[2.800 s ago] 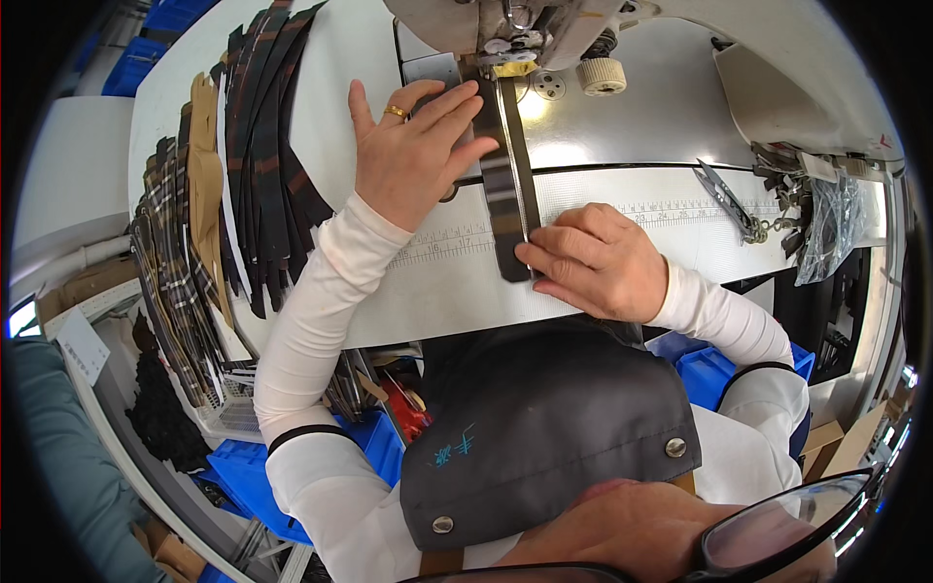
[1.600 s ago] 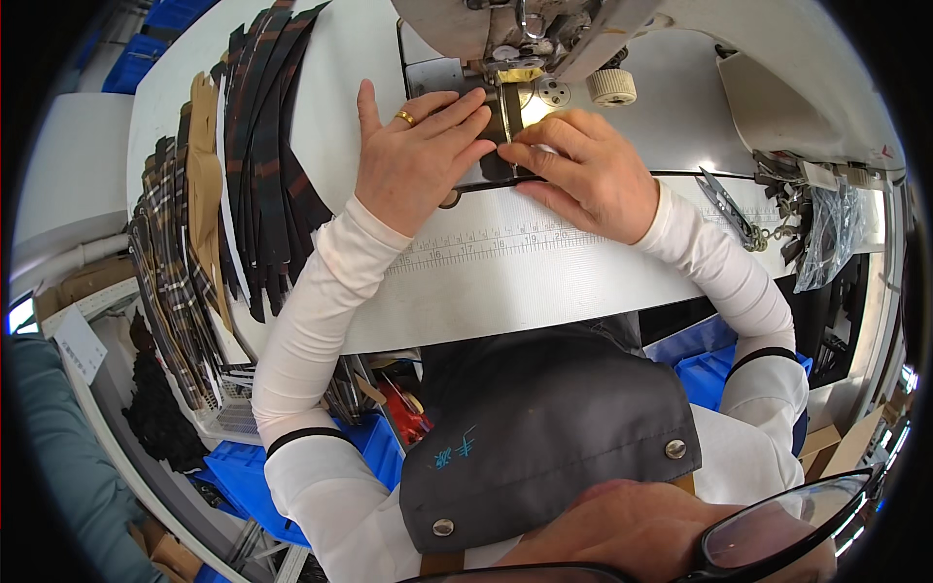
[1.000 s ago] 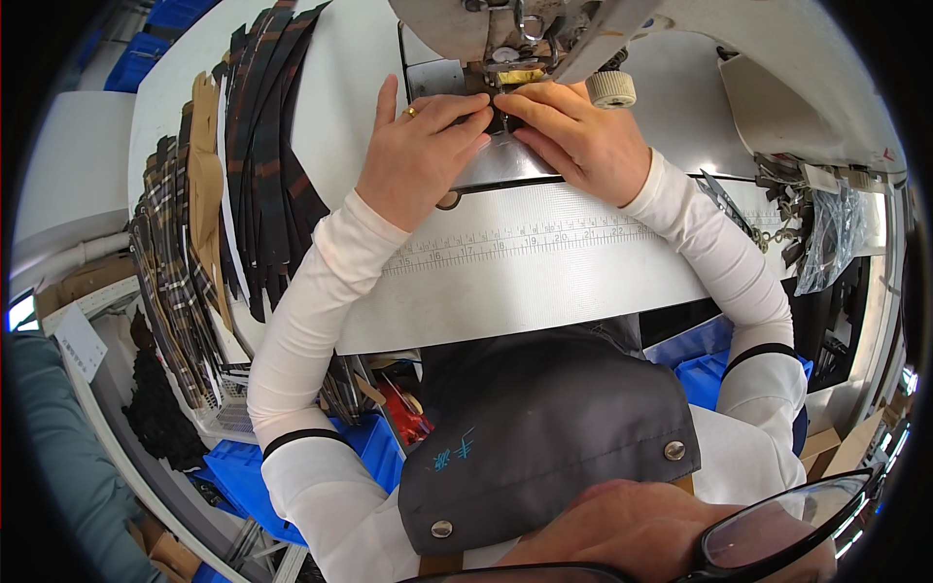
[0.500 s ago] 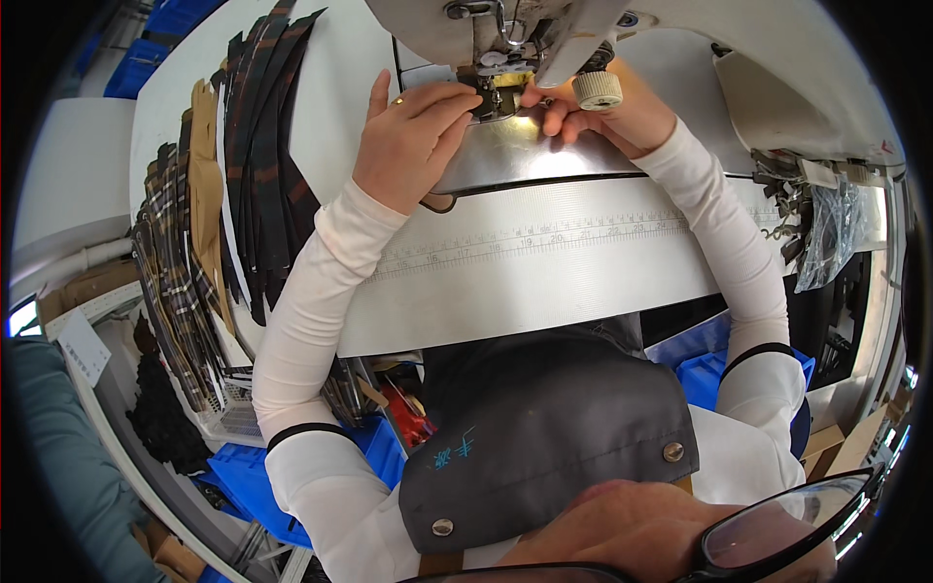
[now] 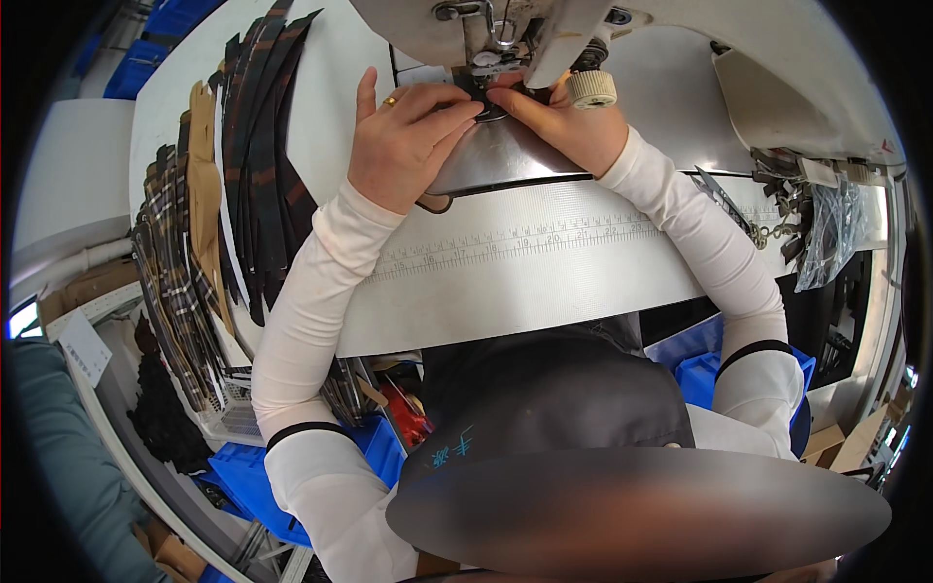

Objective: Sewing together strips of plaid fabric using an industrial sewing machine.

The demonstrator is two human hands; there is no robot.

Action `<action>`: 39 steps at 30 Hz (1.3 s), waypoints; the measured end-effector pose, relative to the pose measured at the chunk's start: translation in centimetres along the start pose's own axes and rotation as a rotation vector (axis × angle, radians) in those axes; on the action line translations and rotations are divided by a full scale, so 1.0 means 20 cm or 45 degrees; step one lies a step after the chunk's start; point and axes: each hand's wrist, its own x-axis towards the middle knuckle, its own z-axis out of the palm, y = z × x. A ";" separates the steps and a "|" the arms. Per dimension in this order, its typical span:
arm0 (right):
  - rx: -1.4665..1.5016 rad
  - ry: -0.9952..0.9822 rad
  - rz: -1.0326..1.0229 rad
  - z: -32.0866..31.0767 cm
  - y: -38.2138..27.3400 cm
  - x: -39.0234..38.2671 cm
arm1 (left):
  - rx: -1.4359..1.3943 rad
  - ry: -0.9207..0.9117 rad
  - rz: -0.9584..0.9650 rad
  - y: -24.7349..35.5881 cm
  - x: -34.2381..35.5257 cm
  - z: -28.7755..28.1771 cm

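Note:
My left hand [image 5: 408, 136] is at the left of the sewing machine's needle area [image 5: 486, 73], its fingertips together on a small visible piece of dark strip [image 5: 491, 110], little finger raised. My right hand [image 5: 573, 126] is right of the needle, thumb reaching left to the strip; its other fingers are partly hidden behind the machine head, so their hold is unclear. A knurled cream knob [image 5: 591, 89] sits just above that hand. Below both hands lie the steel bed plate [image 5: 505, 160] and a white table edge with a printed ruler [image 5: 525, 282].
Dark banded strips [image 5: 262, 165], tan strips [image 5: 204, 185] and plaid strips [image 5: 170, 262] lie at left. Scissors [image 5: 724, 204], tangled scraps and a plastic bag [image 5: 821, 228] are at right. Blue bins [image 5: 248, 486] sit below the table, beside my lap.
The dark strip, earlier stretched toward me, has moved up under the machine head. Both my hands followed it to the needle. In the last half second my right hand moved left.

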 end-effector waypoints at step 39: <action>-0.603 -0.165 -0.450 -0.10 -0.08 -0.06 | 0.240 -0.094 0.077 0.00 -0.01 -0.03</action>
